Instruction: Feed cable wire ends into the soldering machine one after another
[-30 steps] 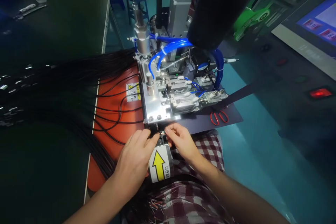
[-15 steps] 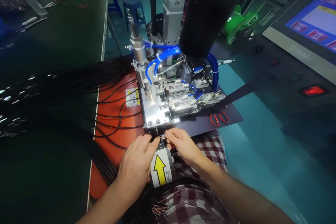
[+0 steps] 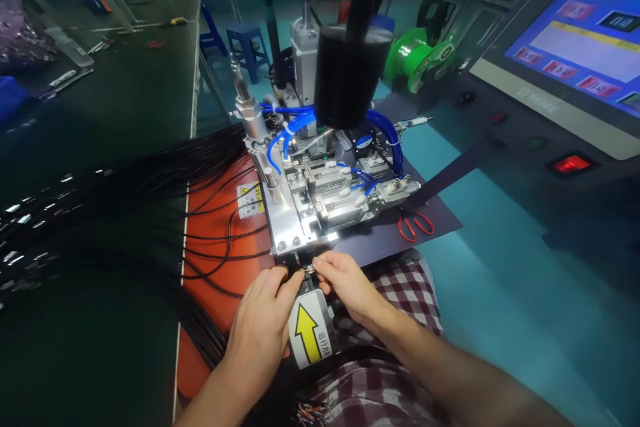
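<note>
Small coloured wire ends (image 3: 309, 269) show between my two hands, at the front edge of the machine (image 3: 295, 223). My right hand (image 3: 347, 283) is closed, with thumb and forefinger pinching these wire ends. Beside them, the thumb and curled fingers of my left hand (image 3: 265, 313) press together on the left; what they grip is hidden. Just below the fingertips is a dark feed track, and under it a white plate with a yellow arrow (image 3: 308, 333).
Black cables (image 3: 200, 320) cross the orange mat (image 3: 220, 213) on the left. Red-handled scissors (image 3: 416, 227) lie right of the machine. A black cylinder (image 3: 353, 77) hangs above it. A touchscreen (image 3: 575, 47) stands at the right, a green spool (image 3: 415, 60) behind. Bundled wire ends (image 3: 313, 412) rest near my lap.
The camera view has shifted, so the screen and spool sit further left in it. Both hands stay at the machine's front edge, fingertips on the wire ends, with little movement.
</note>
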A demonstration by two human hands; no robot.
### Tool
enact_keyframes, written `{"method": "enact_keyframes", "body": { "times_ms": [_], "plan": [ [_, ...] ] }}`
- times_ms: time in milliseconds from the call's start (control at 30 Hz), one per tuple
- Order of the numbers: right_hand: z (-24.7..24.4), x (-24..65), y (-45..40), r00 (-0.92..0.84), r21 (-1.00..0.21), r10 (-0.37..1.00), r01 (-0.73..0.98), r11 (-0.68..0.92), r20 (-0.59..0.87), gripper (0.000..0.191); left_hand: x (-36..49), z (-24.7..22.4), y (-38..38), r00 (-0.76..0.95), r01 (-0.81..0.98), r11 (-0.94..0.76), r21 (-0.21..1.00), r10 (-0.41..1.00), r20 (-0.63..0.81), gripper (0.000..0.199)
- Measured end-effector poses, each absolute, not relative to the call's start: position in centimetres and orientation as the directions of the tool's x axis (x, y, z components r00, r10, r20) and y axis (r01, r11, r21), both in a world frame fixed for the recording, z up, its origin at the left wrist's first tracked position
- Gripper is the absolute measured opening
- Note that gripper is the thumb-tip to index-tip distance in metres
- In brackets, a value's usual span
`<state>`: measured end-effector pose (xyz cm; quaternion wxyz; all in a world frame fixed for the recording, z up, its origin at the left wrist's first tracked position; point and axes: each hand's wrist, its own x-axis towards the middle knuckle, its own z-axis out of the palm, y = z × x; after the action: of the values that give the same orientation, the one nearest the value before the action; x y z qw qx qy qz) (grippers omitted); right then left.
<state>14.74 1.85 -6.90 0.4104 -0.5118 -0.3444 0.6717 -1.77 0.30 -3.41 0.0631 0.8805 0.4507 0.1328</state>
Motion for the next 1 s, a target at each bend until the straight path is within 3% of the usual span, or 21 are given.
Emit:
{"method": "enact_keyframes", "body": {
  "times_ms": [167, 367, 567, 833, 1000],
  "plan": [
    [-6.77, 14.89, 2.12, -0.218, -0.79, 0.853, -0.321, -0.522, -0.475, 0.033, -1.75, -3.45, 0.27, 0.53, 0.795, -0.562, 0.228, 0.827, 0.19, 0.038],
    [-6.86, 15.0, 2.16, -0.209, -0.819, 0.87, -0.297, -0.492, -0.447, 0.034, -1.76, -3.71, 0.29, 0.533, 0.742, -0.546, 0.39, 0.833, 0.152, 0.043],
    [-7.04, 14.92, 2.0, -0.176, -0.864, 0.891, -0.224, -0.45, -0.418, 0.03, -1.83, -3.59, 0.49, 0.543, 0.718, -0.527, 0.453, 0.833, 0.109, 0.039],
    [-7.05, 14.91, 1.4, -0.082, -0.941, 0.938, -0.006, -0.339, -0.338, 0.026, -1.73, -3.7, 0.52, 0.554, 0.718, -0.525, 0.456, 0.829, 0.081, 0.039],
    [-7.08, 14.98, 1.66, -0.114, -0.913, 0.915, -0.096, -0.397, -0.387, 0.027, -1.59, -3.62, 0.26, 0.557, 0.737, -0.545, 0.4, 0.825, 0.097, 0.043]
  ]
}}
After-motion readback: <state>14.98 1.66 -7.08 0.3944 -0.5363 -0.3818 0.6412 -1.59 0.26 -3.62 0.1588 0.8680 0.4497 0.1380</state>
